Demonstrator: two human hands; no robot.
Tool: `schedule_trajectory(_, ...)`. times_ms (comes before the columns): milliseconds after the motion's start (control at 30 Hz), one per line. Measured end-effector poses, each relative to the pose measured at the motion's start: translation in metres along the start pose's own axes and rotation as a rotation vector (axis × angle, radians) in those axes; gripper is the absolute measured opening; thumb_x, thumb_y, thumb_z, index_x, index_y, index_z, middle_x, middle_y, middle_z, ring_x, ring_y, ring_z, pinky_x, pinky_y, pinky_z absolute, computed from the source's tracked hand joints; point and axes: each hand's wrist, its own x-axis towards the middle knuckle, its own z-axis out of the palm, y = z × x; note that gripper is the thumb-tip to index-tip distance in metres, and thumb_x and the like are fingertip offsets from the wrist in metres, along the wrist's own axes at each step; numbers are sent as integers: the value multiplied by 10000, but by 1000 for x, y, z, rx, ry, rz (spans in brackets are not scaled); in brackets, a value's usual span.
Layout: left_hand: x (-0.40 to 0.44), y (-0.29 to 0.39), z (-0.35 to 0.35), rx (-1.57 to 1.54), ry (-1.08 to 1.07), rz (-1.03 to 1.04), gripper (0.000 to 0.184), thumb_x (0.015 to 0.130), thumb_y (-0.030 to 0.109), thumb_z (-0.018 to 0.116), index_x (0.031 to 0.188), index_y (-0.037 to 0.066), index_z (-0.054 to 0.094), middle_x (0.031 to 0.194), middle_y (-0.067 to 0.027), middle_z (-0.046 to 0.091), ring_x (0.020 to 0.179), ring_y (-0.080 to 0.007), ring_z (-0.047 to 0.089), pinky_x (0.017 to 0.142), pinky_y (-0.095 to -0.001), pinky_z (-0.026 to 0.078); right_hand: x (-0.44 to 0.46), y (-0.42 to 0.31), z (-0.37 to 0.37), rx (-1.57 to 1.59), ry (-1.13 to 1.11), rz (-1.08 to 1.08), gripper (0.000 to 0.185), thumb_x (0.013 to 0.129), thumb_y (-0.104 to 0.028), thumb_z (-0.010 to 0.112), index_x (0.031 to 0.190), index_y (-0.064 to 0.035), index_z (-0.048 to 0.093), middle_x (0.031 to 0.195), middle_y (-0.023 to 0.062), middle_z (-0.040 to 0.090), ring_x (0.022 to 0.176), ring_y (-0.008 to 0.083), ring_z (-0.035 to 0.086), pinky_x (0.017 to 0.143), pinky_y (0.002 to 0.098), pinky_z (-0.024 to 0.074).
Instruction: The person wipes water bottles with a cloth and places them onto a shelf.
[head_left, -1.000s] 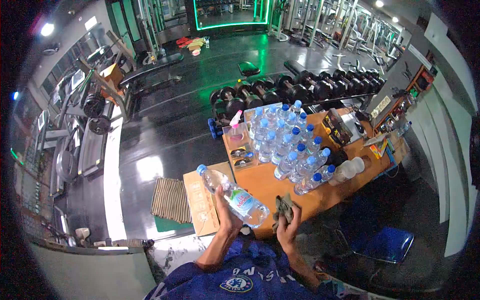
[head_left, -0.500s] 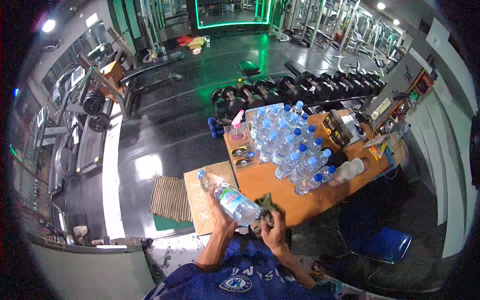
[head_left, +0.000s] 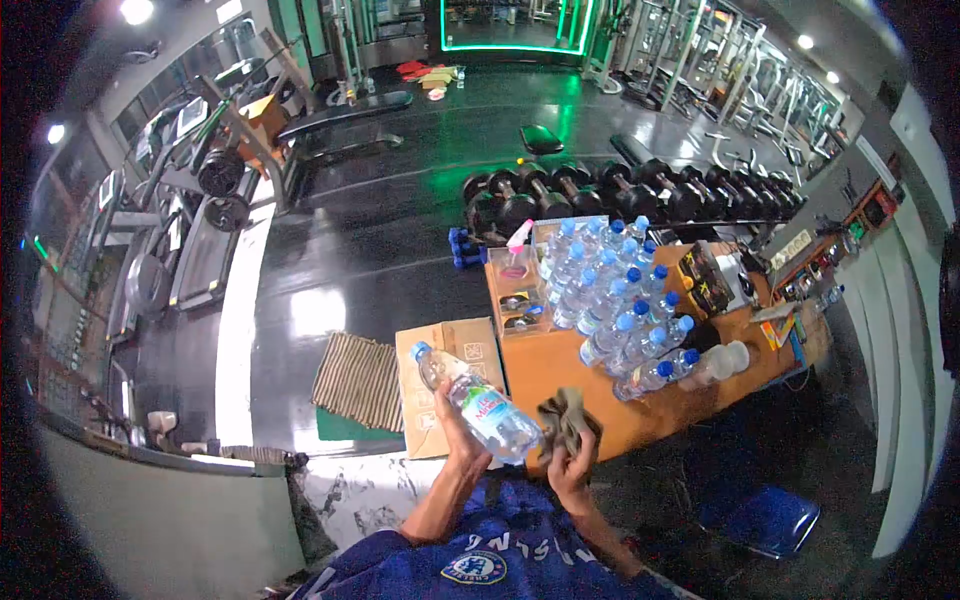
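Note:
A clear water bottle with a blue cap and a printed label lies tilted in my left hand, whose fingers wrap round its side. Its cap end points up and to the left. My right hand is closed on a crumpled olive-brown cloth, held close to the bottle's base. Past my hands, several clear water bottles with light and dark blue caps stand in a tight group on the orange-brown table.
A cardboard box is at the table's left, beside a striped folded mat. Clear cups stand right of the bottles. A spray bottle is at the back left. Dumbbells line a rack behind; a blue chair is at right.
The view has shifted, so the scene sits further right. The cloth has moved slightly away from the bottle's base. Both hands keep their hold.

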Motion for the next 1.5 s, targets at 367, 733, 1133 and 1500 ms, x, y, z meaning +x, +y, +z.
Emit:
schedule_trajectory(367,-34,27,-29,219,-118,-56,489,804,446,552,1063,32,538,927,-137,616,847,-266,618,766,-394,518,-36,59,15,578,92,578,388,855,-230,592,1187,-59,483,1215,140,507,1114,250,510,905,516,455)
schedule_trajectory(733,-81,44,-89,1304,-525,109,587,637,205,746,1153,0,555,986,-98,642,949,-148,583,859,-326,462,59,-111,-31,284,-493,-10,363,743,-186,631,1089,-80,597,1150,126,521,1096,294,513,919,389,429)
schedule_trajectory(1133,-154,62,-146,1357,-713,-118,591,647,181,771,1165,-9,559,1027,-79,646,953,-136,593,882,-323,461,-97,-91,-14,816,-6,812,358,895,-227,496,1189,-24,518,1123,90,578,1012,190,567,836,317,483)
schedule_trajectory(1500,-161,49,-134,1517,-764,-49,588,598,225,787,1095,-14,584,965,-100,661,909,-166,613,826,-317,480,-66,-177,-61,-18,-273,-61,322,785,-130,602,1089,-29,568,1088,125,573,1006,252,552,865,363,445)
